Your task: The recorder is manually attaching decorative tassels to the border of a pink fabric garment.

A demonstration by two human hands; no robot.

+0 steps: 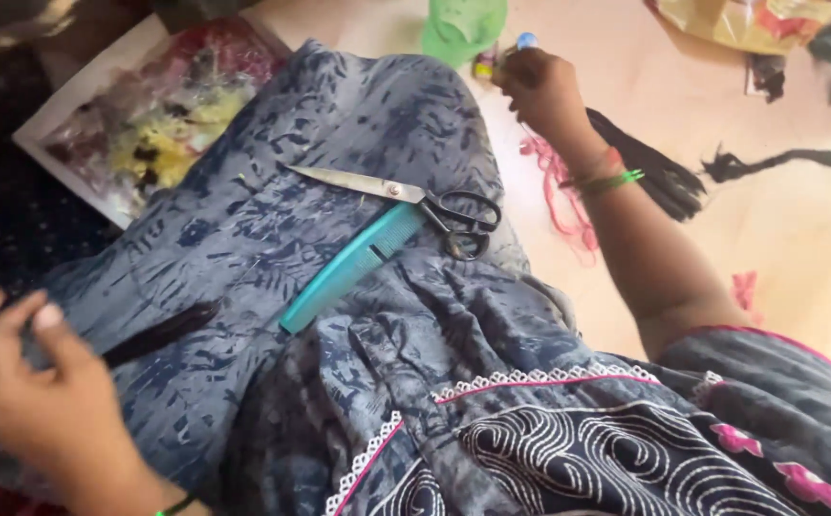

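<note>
My left hand [38, 392] sits at the lower left, fingers pinched on a thin dark strand of hair [162, 333] that lies across the blue patterned cloth [272, 220] on my lap. My right hand [541, 88] reaches out to the upper middle, fingers closed around a small object with a blue tip [526, 40] beside a green lid [463, 27]. Silver scissors with black handles [415, 196] and a teal comb [353, 266] rest on the cloth between my hands.
A white-edged board with coloured scraps [138, 115] lies at the upper left. On the floor to the right are black hair bundles [664, 177], pink thread [559, 191], another dark braid [788, 158] and a plastic bag [740, 19].
</note>
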